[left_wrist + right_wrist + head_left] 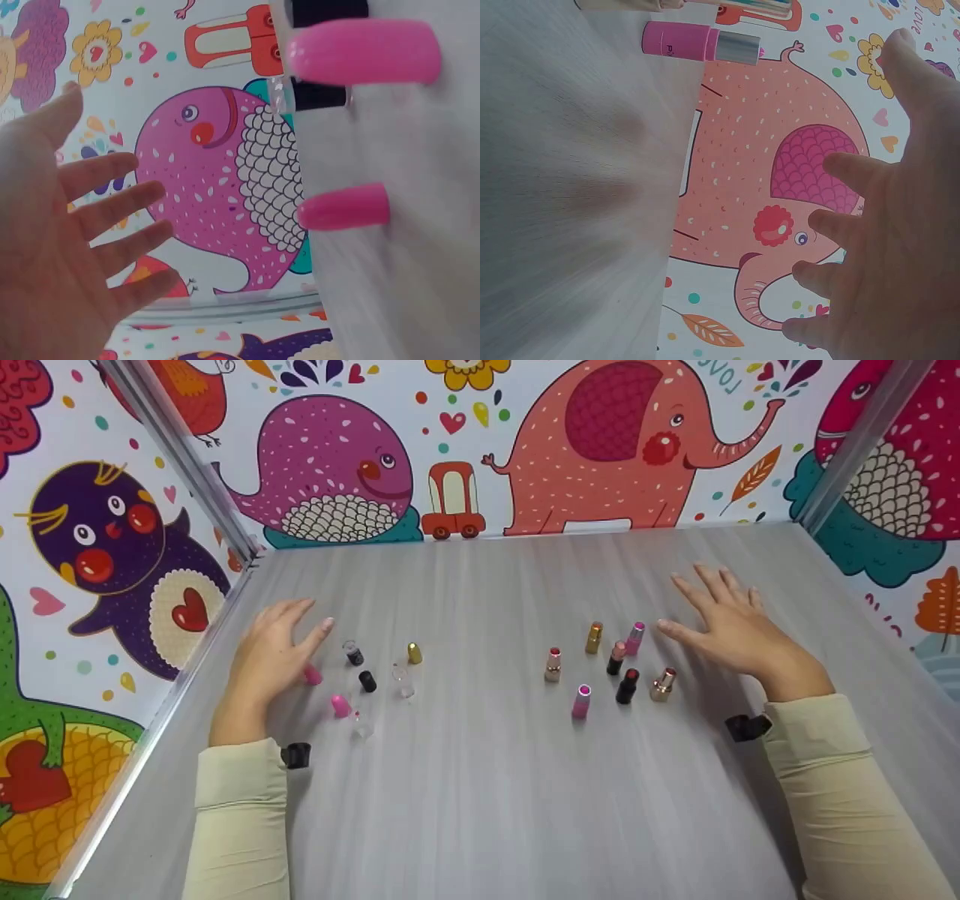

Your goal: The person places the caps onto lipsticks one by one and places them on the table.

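My left hand (270,652) hovers with fingers spread at the table's left, holding nothing. Beside it stands a pink lipstick cap (313,675), partly hidden. Around there are another pink cap (340,706), a black cap (367,682), a clear-and-black cap (353,653), a gold cap (415,653) and clear caps (403,684). On the right, my right hand (731,630) also has its fingers spread and holds nothing. Nearest its thumb is a pink lipstick (634,640). Several uncapped lipsticks stand upright there, including a black one (627,688), a gold one (593,639) and another pink one (581,703).
A grey wood-grain table (480,795) lies under everything. Panels with cartoon animals, among them an elephant (600,487) and a whale (330,465), enclose the back and sides. Metal posts (187,465) stand at the corners. Black wrist mounts (298,755) sit at both cuffs.
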`<control>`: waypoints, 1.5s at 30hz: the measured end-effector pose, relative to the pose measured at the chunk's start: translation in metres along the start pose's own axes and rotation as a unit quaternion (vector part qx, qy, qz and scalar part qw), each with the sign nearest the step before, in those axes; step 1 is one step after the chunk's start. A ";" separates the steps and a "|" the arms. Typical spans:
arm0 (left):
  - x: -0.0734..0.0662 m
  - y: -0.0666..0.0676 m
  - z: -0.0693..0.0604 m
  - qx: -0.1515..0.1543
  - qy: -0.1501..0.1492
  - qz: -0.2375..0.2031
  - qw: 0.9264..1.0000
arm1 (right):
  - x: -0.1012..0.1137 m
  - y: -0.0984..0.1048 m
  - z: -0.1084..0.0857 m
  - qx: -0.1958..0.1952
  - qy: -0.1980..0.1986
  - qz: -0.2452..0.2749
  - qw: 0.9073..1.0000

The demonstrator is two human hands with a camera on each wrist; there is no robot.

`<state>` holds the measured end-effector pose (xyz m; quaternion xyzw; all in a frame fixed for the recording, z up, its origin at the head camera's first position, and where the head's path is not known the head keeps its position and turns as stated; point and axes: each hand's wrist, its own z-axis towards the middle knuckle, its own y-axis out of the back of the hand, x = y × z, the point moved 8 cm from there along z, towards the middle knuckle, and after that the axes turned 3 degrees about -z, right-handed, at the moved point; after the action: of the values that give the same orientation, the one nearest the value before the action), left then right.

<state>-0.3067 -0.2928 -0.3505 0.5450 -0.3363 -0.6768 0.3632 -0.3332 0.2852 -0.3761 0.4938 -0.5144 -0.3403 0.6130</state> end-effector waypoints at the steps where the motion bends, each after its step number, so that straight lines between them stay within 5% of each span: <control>1: 0.004 0.003 -0.001 -0.003 0.006 -0.011 1.000 | 0.000 0.000 0.000 0.000 0.000 0.000 1.000; 10: 0.042 0.010 -0.009 -0.028 0.039 -0.141 0.989 | 0.001 -0.003 0.001 0.009 0.000 -0.002 1.000; 21: 0.080 -0.019 -0.012 0.029 0.059 -0.196 0.978 | -0.001 -0.002 0.001 0.010 -0.003 0.004 1.000; 31: 0.113 -0.043 -0.018 0.030 0.100 -0.327 0.939 | -0.001 -0.003 0.000 0.013 0.001 0.004 1.000; 38: 0.121 -0.056 -0.024 0.018 0.120 -0.408 0.905 | -0.002 -0.003 0.000 0.013 0.001 0.005 1.000; 45: 0.119 -0.061 -0.023 0.011 0.108 -0.399 0.910 | -0.003 -0.004 0.000 0.012 -0.001 0.006 1.000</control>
<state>-0.3083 -0.3646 -0.4654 0.7075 -0.0569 -0.6986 0.0908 -0.3338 0.2864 -0.3808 0.4978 -0.5223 -0.3306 0.6084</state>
